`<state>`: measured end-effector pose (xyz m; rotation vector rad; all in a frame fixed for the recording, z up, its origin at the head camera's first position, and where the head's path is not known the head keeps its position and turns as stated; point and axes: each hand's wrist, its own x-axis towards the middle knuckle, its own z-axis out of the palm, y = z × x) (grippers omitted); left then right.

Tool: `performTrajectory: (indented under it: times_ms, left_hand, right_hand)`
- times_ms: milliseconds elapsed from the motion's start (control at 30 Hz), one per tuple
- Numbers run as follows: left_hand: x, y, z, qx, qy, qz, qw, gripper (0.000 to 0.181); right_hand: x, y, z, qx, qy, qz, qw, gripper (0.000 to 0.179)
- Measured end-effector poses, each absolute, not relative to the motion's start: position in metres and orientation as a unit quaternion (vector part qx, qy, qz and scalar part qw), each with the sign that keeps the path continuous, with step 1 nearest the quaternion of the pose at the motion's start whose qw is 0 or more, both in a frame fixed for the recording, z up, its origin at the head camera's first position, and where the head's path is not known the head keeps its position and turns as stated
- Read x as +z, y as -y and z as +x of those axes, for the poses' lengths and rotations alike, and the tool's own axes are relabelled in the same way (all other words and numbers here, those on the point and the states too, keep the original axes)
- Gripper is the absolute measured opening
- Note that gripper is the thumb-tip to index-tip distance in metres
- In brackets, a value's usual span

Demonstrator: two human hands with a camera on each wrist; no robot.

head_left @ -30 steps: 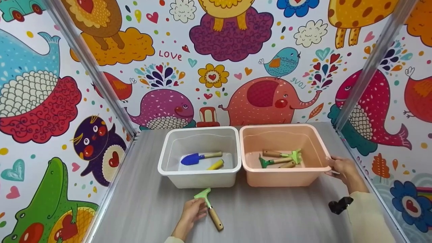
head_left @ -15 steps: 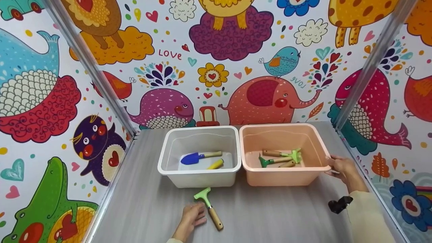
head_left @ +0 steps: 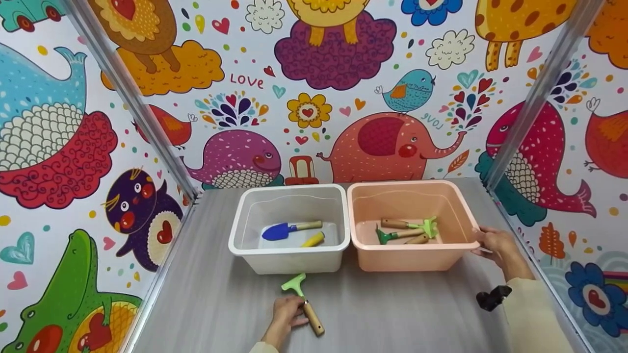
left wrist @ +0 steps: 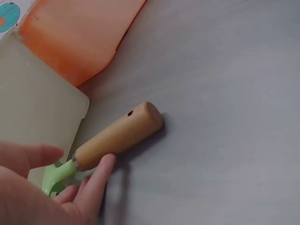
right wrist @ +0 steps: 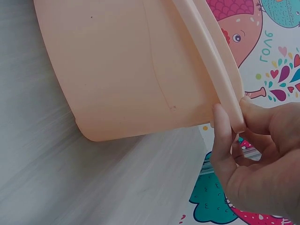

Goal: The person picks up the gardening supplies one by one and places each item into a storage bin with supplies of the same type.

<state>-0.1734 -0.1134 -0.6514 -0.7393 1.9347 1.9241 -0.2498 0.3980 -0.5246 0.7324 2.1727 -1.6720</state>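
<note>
A small garden hand tool (head_left: 313, 316) with a light green T-shaped head and wooden handle lies on the table before the white bin. My left hand (head_left: 286, 314) is at its neck in the head view. Seen from the left wrist, one finger (left wrist: 107, 165) reaches the underside of the wooden handle (left wrist: 119, 137), and the thumb is held apart above the green neck; the tool's head is mostly hidden. With thumb and fingers, my right hand (right wrist: 260, 150) pinches the rim of the peach plastic bin (right wrist: 122, 70) at its front right corner.
The white bin (head_left: 294, 261) contains a blue trowel (head_left: 275, 231) and a yellow-handled piece (head_left: 313, 239). Beside it, the peach bin holds several green-headed garden tools (head_left: 387, 236) with wooden handles. Printed walls and metal posts (head_left: 515, 122) bound the grey table (head_left: 392, 314).
My left hand draws back slightly from the tool's neck, then comes right again, over the tool. The tool stays in place, and my right hand keeps hold of the peach bin's rim.
</note>
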Motion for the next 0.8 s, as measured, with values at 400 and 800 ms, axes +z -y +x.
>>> performTrajectory:
  times_ms: [400, 800]
  left_hand:
    - [-0.653, 0.101, -0.177, 0.609, -0.734, -0.274, 0.122, 0.043]
    - [-0.653, 0.095, -0.179, 0.564, -0.773, -0.271, 0.101, 0.035]
  right_hand:
    - [-0.524, -0.397, -0.249, -0.578, -0.758, 0.261, 0.151, 0.068]
    - [-0.522, -0.398, -0.25, -0.591, -0.746, 0.267, 0.15, 0.065]
